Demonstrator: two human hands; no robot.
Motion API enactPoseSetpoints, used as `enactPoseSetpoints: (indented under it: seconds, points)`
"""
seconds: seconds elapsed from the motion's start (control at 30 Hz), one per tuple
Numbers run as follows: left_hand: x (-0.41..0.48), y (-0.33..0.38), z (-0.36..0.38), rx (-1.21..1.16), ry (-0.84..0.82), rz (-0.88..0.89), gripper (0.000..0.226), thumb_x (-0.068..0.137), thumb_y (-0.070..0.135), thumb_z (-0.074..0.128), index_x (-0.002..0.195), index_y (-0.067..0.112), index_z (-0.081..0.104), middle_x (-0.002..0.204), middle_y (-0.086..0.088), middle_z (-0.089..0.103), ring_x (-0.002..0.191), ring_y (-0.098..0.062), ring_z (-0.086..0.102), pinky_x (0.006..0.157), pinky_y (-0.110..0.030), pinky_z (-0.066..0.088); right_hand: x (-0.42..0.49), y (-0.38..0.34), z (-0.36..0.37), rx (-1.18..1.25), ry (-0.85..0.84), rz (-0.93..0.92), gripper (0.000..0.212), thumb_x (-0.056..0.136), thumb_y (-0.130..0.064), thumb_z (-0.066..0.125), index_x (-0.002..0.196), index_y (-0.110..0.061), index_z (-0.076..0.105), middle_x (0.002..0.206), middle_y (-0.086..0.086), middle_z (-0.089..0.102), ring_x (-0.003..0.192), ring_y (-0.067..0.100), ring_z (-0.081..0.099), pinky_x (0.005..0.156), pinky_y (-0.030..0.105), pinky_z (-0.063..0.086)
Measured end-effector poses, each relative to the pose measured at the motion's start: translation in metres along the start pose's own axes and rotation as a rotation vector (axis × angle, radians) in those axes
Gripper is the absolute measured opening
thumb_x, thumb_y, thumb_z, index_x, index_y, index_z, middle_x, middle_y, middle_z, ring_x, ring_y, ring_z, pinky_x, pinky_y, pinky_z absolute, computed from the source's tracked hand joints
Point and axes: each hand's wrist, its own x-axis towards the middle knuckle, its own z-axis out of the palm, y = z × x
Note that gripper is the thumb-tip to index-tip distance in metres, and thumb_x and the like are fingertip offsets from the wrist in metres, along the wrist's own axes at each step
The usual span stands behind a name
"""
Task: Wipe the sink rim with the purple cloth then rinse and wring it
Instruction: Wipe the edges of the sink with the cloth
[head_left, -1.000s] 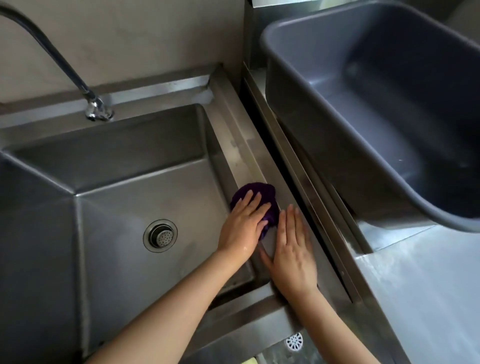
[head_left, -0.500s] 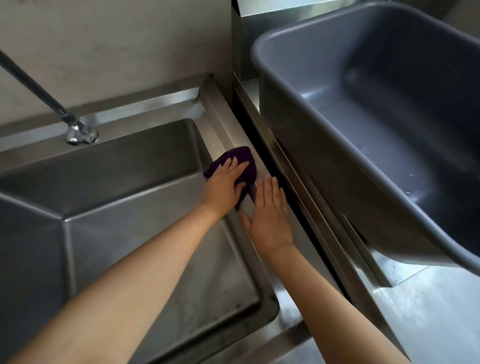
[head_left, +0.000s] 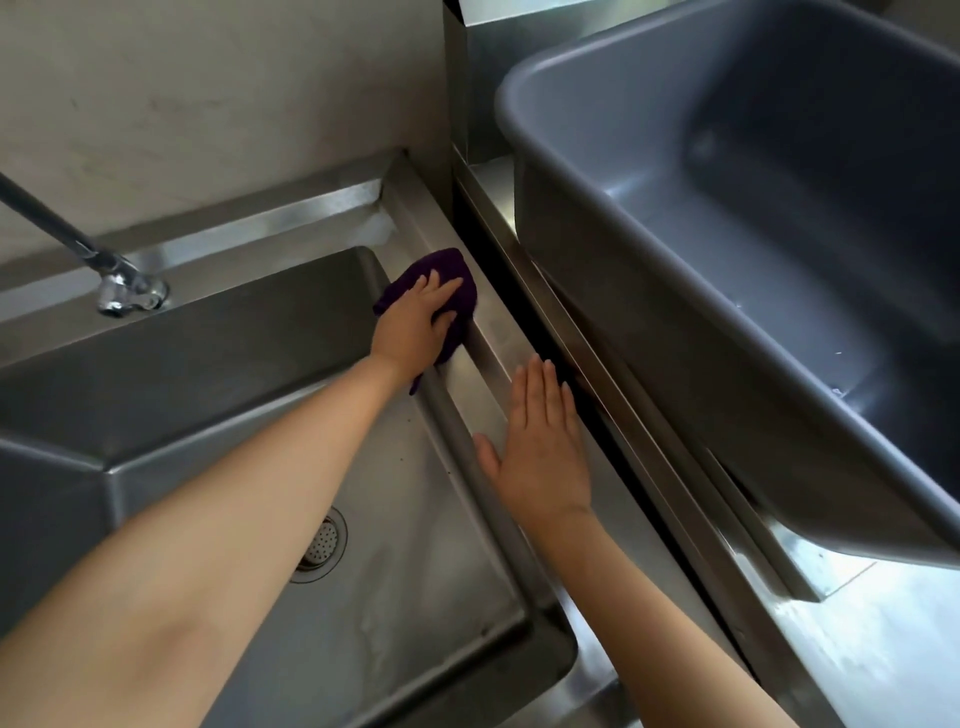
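Note:
The purple cloth (head_left: 451, 270) lies bunched on the right rim of the steel sink (head_left: 491, 332), near the back right corner. My left hand (head_left: 415, 327) presses down on the cloth with fingers spread over it. A little nearer along the same rim, my right hand (head_left: 543, 447) rests flat and apart from the cloth, fingers straight, holding nothing. The sink basin has a round drain (head_left: 324, 543), partly hidden by my left forearm.
A tap (head_left: 122, 291) rises from the back rim at the left. A large grey plastic tub (head_left: 727, 260) sits on the steel counter (head_left: 883, 649) to the right, overhanging a dark gap beside the sink. A wall stands behind.
My left hand has slid the cloth along the right rim from the near part toward the back corner. My right hand followed along the rim behind it, and the gap between them has widened.

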Motion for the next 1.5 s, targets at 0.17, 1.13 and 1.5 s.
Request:
enactPoseSetpoints:
  seconds: [0.17, 1.13, 1.5]
  points:
    - [-0.016, 0.011, -0.005, 0.040, -0.079, 0.169, 0.044, 0.096, 0.013, 0.042, 0.139, 0.024, 0.041, 0.153, -0.006, 0.026, 0.143, -0.021, 0.018, 0.114, -0.036, 0.024, -0.001, 0.001, -0.006, 0.071, -0.029, -0.023, 0.077, 0.095, -0.052, 0.024, 0.141, -0.005, -0.017, 0.156, 0.016, -0.013, 0.144, 0.026, -0.015, 0.114, 0.035, -0.015]
    - [-0.031, 0.020, 0.015, 0.107, -0.051, 0.255, 0.046, 0.097, 0.012, 0.040, 0.140, 0.027, 0.037, 0.155, 0.000, 0.024, 0.145, -0.021, 0.014, 0.114, -0.036, 0.025, -0.006, 0.010, -0.002, 0.232, 0.015, -0.051, 0.059, 0.097, -0.029, 0.031, 0.148, -0.009, 0.008, 0.158, 0.008, 0.003, 0.146, 0.014, -0.005, 0.113, 0.023, -0.014]
    - [-0.038, 0.009, 0.028, 0.090, 0.049, 0.076, 0.057, 0.096, 0.006, 0.039, 0.146, 0.026, 0.020, 0.157, -0.008, 0.016, 0.143, -0.027, 0.017, 0.116, -0.032, 0.009, -0.003, 0.007, -0.009, 0.224, -0.026, -0.005, 0.060, 0.097, -0.028, 0.031, 0.148, -0.012, 0.003, 0.159, 0.004, -0.001, 0.137, 0.006, -0.017, 0.112, 0.023, -0.014]
